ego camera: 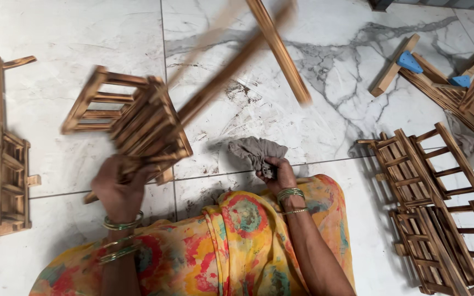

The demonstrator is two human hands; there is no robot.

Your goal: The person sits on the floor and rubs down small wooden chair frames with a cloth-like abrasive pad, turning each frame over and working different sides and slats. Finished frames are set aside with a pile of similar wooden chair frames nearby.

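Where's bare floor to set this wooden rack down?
Bare marble floor lies ahead, between the rack in the left hand and the blue-capped frames, beyond the grey cloth in the right hand. The right side is crowded with stacked racks; another rack fills far left.

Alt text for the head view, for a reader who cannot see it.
Left hand grips a slatted wooden rack, blurred by motion, over a marble floor. Right hand clutches a grey cloth. More racks lie on both sides.
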